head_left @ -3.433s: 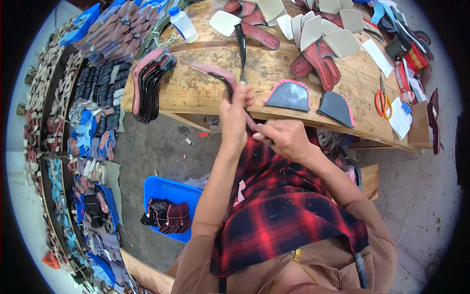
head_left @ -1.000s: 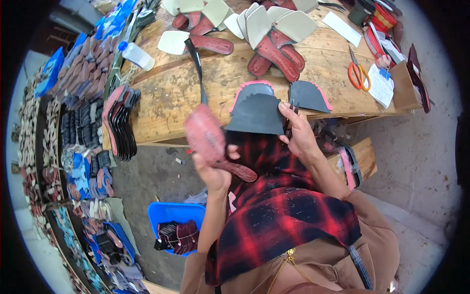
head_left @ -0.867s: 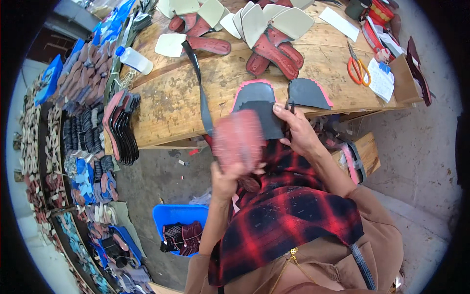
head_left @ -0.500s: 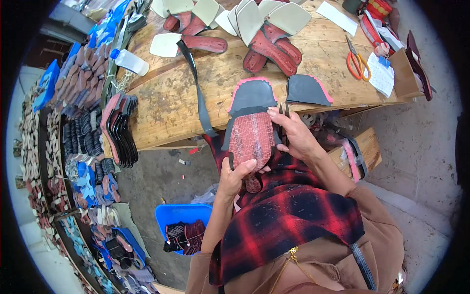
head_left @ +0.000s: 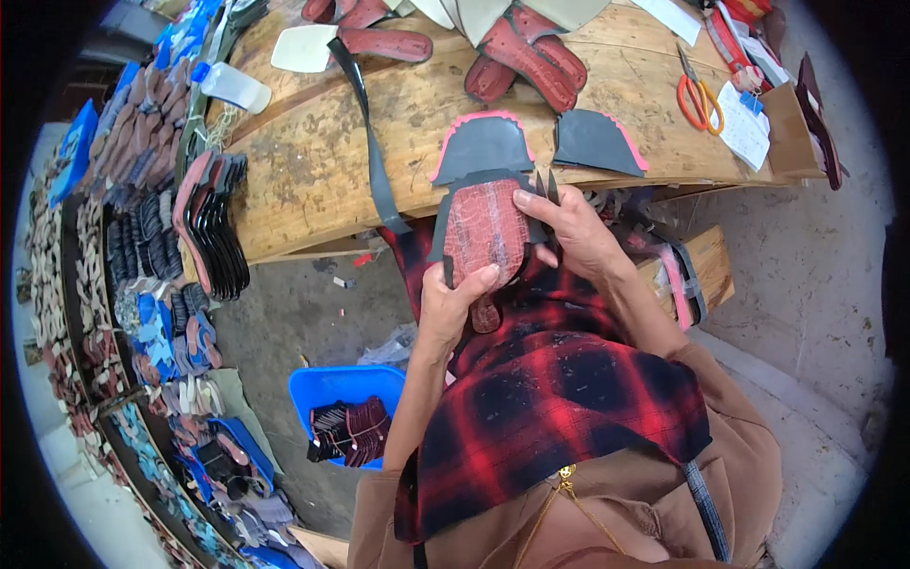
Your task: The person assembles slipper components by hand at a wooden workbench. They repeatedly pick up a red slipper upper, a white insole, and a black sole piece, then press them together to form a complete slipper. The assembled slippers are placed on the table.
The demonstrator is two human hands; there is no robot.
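I grip a reddish sole piece (head_left: 485,228) with a cracked, woven-looking face and black flaps along its edges. Its narrow end (head_left: 485,316) hangs below my fingers. My left hand (head_left: 457,299) is closed on the lower edge, thumb on top. My right hand (head_left: 580,228) pinches the right edge with its thumb; it also holds a dark tool with two pointed tips (head_left: 547,185), whose kind is partly hidden. Just beyond the sole, a black piece with a pink scalloped edge (head_left: 482,147) lies at the table's edge. A similar black piece (head_left: 597,142) rests right of it.
The wooden table (head_left: 313,142) carries red soles (head_left: 526,57), a black strip (head_left: 370,142), orange-handled scissors (head_left: 699,100) and a white bottle (head_left: 232,87). Black curved pieces (head_left: 220,228) stand stacked at its left corner. A blue bin (head_left: 308,384) sits on the floor, lower left.
The whole view has shifted, so the table and its things sit higher in the picture. Both hands keep their hold on the sole piece, with only slight movement.
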